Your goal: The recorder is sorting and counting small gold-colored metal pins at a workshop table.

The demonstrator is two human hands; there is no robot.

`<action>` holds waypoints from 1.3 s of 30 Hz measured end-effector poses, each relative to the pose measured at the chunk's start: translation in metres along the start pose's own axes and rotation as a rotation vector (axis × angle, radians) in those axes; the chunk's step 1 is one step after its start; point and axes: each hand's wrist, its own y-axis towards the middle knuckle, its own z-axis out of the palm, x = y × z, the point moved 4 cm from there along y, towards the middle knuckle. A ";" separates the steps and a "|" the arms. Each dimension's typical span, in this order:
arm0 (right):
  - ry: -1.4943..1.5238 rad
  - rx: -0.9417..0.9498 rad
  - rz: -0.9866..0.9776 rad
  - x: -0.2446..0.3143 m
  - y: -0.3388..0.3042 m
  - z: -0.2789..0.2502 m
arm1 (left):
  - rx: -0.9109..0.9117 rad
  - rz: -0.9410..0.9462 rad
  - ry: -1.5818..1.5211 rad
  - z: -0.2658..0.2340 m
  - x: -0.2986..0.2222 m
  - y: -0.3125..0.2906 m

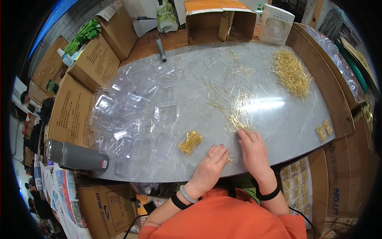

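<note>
My left hand [213, 161] is closed near the table's front edge, its fingers together. A few gold wire hooks [230, 158] stick out beside its fingertips. To its right, my right hand [253, 149] bends over the table with its fingers drawn together. Its fingertips touch the near end of a loose spread of gold wire pieces [238, 118]; whatever lies under those fingers is hidden. Left of my hands sits a compact bundle of gold wire hooks [191, 142], apart from both.
Clear plastic boxes [135, 103] cover the table's left side, by a grey bottle [77, 155]. A large gold wire heap [292, 73] lies far right, with small bundles [324, 129] nearer. A white fan [276, 26] and a cardboard box [220, 24] stand behind.
</note>
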 end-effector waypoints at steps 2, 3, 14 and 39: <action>-0.083 -0.012 -0.075 -0.012 0.004 0.009 | -0.002 0.002 -0.001 0.001 0.000 0.000; -0.126 -0.017 -0.115 -0.015 0.006 0.011 | -0.003 0.011 -0.004 0.001 0.000 0.000; 0.112 0.168 -0.205 0.004 -0.042 -0.012 | 0.024 -0.021 -0.039 0.000 0.002 -0.003; 0.082 -0.030 -0.093 0.042 -0.045 -0.016 | 0.114 -0.238 -0.429 -0.014 0.010 -0.008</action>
